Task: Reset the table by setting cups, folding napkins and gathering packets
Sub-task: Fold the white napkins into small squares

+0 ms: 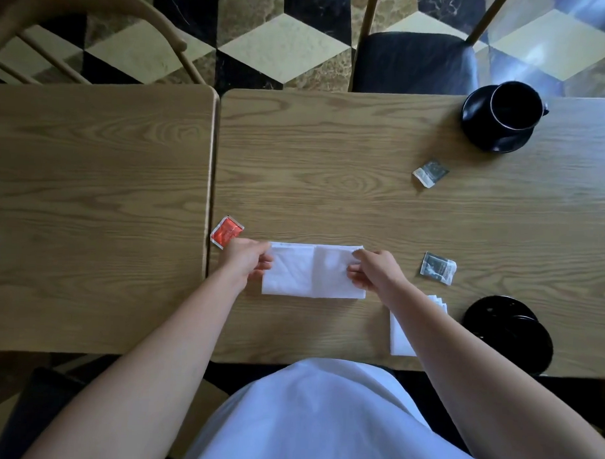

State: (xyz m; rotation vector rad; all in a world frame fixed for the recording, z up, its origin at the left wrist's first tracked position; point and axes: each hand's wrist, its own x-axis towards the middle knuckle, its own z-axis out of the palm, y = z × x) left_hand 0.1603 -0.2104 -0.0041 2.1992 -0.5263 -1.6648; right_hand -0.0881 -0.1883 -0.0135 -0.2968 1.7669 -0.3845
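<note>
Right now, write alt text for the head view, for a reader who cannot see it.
Seen from above, a person's left hand and right hand pinch the ends of a white napkin folded on a wooden table. A red packet and two grey packets lie around it, with a black cup on a saucer far right.

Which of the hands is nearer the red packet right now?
Left. The left hand pinches the napkin's left end right beside the red packet; the right hand holds the napkin's far end, a napkin's length away.
</note>
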